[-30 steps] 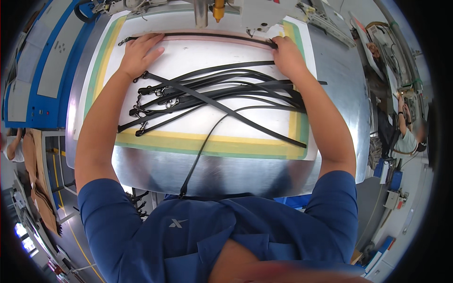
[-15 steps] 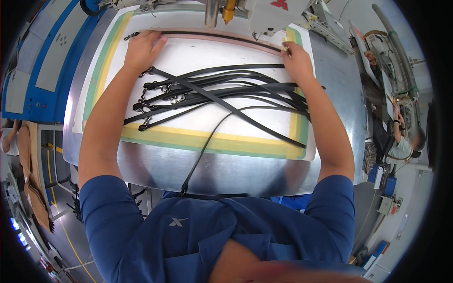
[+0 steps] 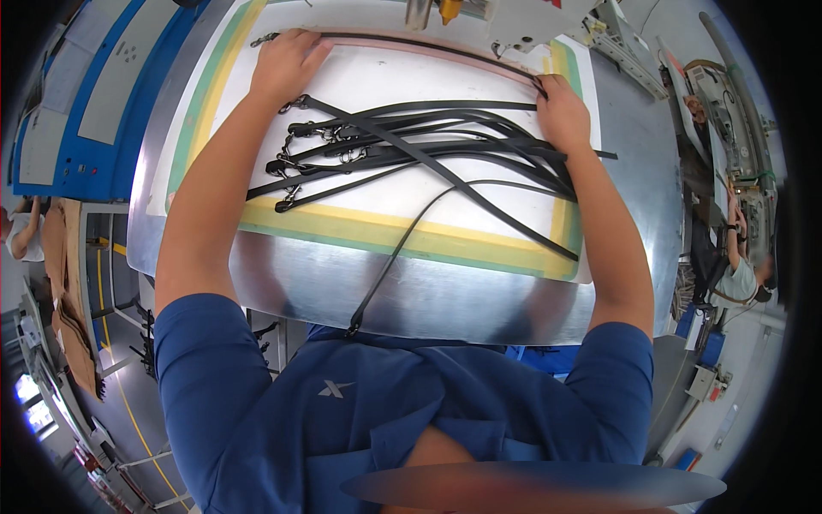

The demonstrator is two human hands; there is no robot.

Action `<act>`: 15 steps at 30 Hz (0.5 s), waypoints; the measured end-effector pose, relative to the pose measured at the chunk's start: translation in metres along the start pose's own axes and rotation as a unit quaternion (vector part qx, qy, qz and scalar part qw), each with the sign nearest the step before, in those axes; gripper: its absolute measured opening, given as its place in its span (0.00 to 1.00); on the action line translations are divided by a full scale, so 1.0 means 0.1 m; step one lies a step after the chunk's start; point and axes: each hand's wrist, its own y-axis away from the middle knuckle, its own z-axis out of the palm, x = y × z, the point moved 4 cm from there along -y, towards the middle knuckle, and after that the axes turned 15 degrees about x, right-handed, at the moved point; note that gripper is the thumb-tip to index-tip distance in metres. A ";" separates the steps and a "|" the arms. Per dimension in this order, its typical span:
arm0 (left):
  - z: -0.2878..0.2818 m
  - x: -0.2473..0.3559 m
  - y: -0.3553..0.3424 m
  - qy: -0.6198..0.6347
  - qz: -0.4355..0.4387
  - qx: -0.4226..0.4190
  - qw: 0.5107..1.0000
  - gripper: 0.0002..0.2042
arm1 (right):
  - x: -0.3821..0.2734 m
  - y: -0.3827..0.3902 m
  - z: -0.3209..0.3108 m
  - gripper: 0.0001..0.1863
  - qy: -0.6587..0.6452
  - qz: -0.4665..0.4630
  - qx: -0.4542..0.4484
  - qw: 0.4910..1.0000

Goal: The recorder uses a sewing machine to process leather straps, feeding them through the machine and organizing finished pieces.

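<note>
My left hand (image 3: 288, 67) rests with fingertips on the left part of a black strap (image 3: 411, 39), near its metal clasp (image 3: 261, 40), thumb spread. My right hand (image 3: 561, 111) has its fingers closed on that strap's right end. The strap lies along a pink strip (image 3: 385, 46) on a white board (image 3: 402, 77) with yellow and green tape borders. Between my forearms lies a tangled pile of several black straps (image 3: 411, 150) with metal clasps; one thin strap hangs toward me over the near edge.
Machine heads (image 3: 448, 13) overhang the back of the board, on a steel table (image 3: 411, 304). A blue cabinet (image 3: 64, 146) stands left, with cardboard (image 3: 68, 334) nearer. Co-workers are at far left (image 3: 24, 231) and at right (image 3: 732, 278), beside other machinery.
The view has shifted, so the board and pile appear higher and farther right. Both hands remain on the same strap; my right hand has moved slightly rightward with its end.
</note>
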 end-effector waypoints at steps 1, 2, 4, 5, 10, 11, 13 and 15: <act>0.01 -0.01 0.01 -0.002 0.000 -0.002 1.000 0.24 | -0.02 0.00 0.00 0.15 0.000 -0.002 -0.003 1.000; 0.01 -0.02 0.00 0.000 0.002 0.002 1.000 0.23 | -0.03 -0.01 -0.01 0.15 -0.003 -0.001 -0.004 1.000; 0.03 -0.05 0.02 0.000 0.002 0.004 1.000 0.23 | -0.05 -0.01 -0.01 0.16 -0.003 0.013 -0.022 1.000; 0.03 -0.07 0.02 0.005 -0.003 0.006 1.000 0.23 | -0.06 -0.01 -0.01 0.16 -0.005 0.012 -0.024 1.000; 0.13 -0.04 -0.01 0.069 -0.028 0.012 0.997 0.23 | 0.06 -0.07 0.03 0.14 0.032 0.021 -0.020 0.999; 0.16 -0.03 0.01 0.069 -0.031 0.007 0.997 0.23 | 0.10 -0.06 0.06 0.14 0.034 0.023 -0.021 0.999; 0.22 -0.02 0.01 0.073 -0.033 0.003 0.997 0.23 | 0.19 -0.03 0.11 0.14 0.040 0.015 -0.031 0.999; 0.32 0.00 0.03 0.072 -0.024 -0.013 0.997 0.22 | 0.36 -0.07 0.13 0.14 0.036 0.012 -0.022 0.999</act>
